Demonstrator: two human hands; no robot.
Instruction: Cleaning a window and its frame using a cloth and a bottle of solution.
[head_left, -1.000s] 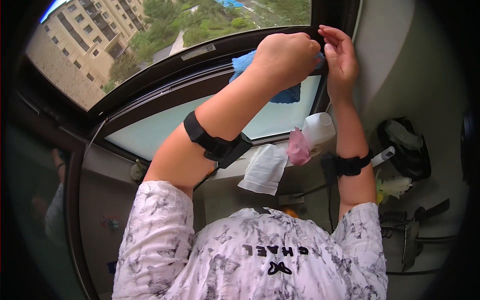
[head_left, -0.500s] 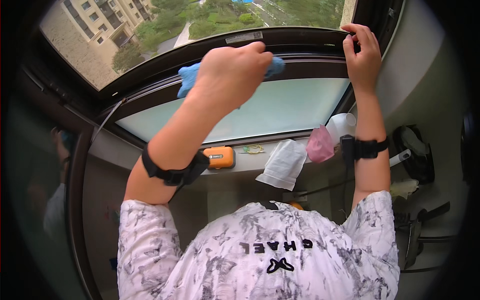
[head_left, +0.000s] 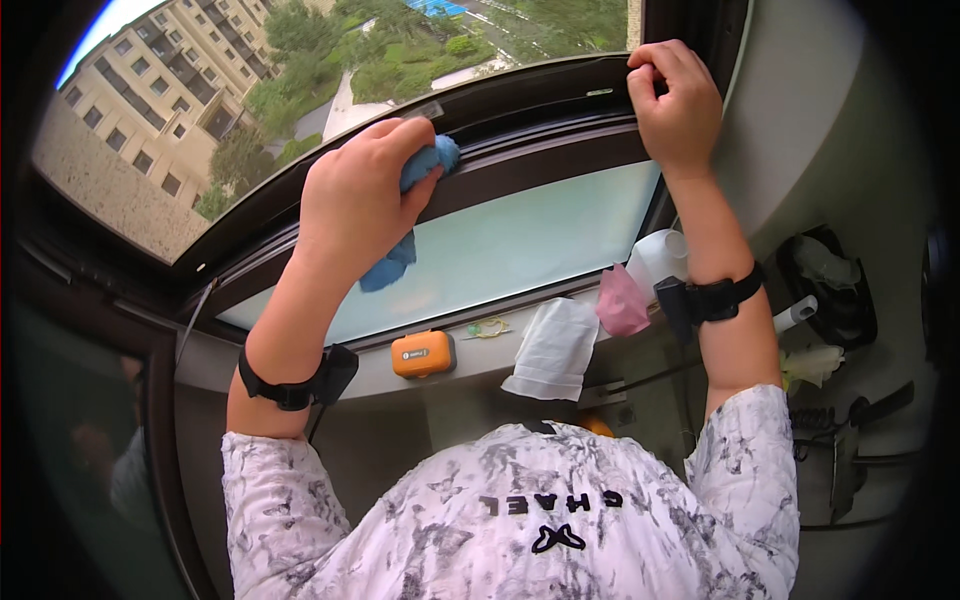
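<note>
My left hand (head_left: pixel 365 195) is closed round a crumpled blue cloth (head_left: pixel 392 266), held against the dark window frame (head_left: pixel 545 115) left of its middle. Part of the cloth sticks out past the thumb, and another part hangs below the palm over the frosted glass pane (head_left: pixel 520 235). Up at the frame's right end, my right hand (head_left: pixel 682 118) has its fingers curled over the dark edge. Its fingertips are partly hidden there. Black straps with small boxes sit on both forearms.
Along the sill (head_left: pixel 480 350) lie an orange case (head_left: pixel 423 354), a thin yellowish cord (head_left: pixel 488 328), a white cloth or bag (head_left: pixel 550 350), a pink cloth (head_left: pixel 622 302) and a white plastic container (head_left: pixel 660 256). A black holder (head_left: pixel 825 290) and cables are at the right.
My left hand has moved left along the frame with the blue cloth, which now hangs lower. My right hand keeps its hold at the frame's right end. The whole view has shifted.
</note>
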